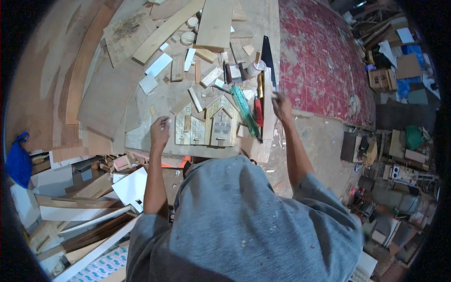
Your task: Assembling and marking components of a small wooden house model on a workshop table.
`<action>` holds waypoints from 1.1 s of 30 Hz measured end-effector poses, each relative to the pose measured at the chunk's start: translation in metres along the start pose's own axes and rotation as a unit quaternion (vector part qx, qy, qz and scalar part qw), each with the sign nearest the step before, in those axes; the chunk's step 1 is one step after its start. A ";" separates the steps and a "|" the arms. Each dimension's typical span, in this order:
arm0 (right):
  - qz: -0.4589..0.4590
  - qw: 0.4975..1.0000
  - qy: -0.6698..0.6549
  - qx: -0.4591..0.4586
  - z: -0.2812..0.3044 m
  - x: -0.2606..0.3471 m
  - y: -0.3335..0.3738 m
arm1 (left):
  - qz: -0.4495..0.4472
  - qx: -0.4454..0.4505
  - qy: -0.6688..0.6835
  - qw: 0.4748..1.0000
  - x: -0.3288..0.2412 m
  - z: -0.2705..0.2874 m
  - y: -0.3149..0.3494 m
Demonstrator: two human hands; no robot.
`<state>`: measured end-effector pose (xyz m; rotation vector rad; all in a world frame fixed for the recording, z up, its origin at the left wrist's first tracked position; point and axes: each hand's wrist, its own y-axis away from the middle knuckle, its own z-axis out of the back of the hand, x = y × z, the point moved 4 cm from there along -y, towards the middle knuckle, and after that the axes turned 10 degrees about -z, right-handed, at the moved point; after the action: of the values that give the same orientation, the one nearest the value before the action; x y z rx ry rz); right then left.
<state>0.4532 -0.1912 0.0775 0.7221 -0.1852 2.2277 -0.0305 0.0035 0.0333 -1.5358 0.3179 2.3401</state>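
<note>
- The pale wooden house-shaped piece with two pointed gables (222,113) lies flat on the cluttered beige counter (174,97), near its lower edge and between the two hands
- Done, as far as it shows: both gabled outlines are formed, small window shapes mark the left half, and an inner peaked outline with greyish window patches marks the right half; whether the halves are joined or merely side by side, I cannot tell
- A small brown wooden block (187,123) sits on the left half, and whether it is fixed there is unclear
- The left hand (160,129) is just beside the left edge of the house piece, its fingers bent together; I cannot tell whether they pinch something small
- The right hand (283,108) is beside a long pale wooden strip (268,105), fingers curled; I cannot tell whether they grasp anything
- Apparently left: the work looks partway along, since a loose slim wooden stick (195,99) lies by the gables, with many offcuts beyond
- The translucent teal tube-shaped tool (243,108), the red-handled tool (258,112) and the white jar with a stick in it (256,68) lie or stand right of and beyond the house, not put away, which also suggests unfinished work
</note>
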 end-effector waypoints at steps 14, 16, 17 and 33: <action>-0.127 0.990 0.039 0.048 -0.072 0.034 -0.157 | 0.191 -0.187 0.139 0.953 -0.035 0.011 0.160; -0.145 0.989 0.016 0.020 -0.072 0.033 -0.157 | 0.186 -0.221 0.161 0.944 -0.059 0.005 0.153; -0.174 0.984 0.002 0.035 -0.070 0.018 -0.167 | 0.192 -0.203 0.147 0.949 -0.068 0.002 0.146; -0.060 0.975 -0.003 -0.214 -0.084 0.034 -0.146 | 0.135 -0.146 0.240 0.950 -0.118 -0.003 0.101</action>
<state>0.5027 -0.0395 0.0130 0.4871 -0.5882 1.9770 -0.0234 -0.1074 0.1413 -2.3458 0.3193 2.2517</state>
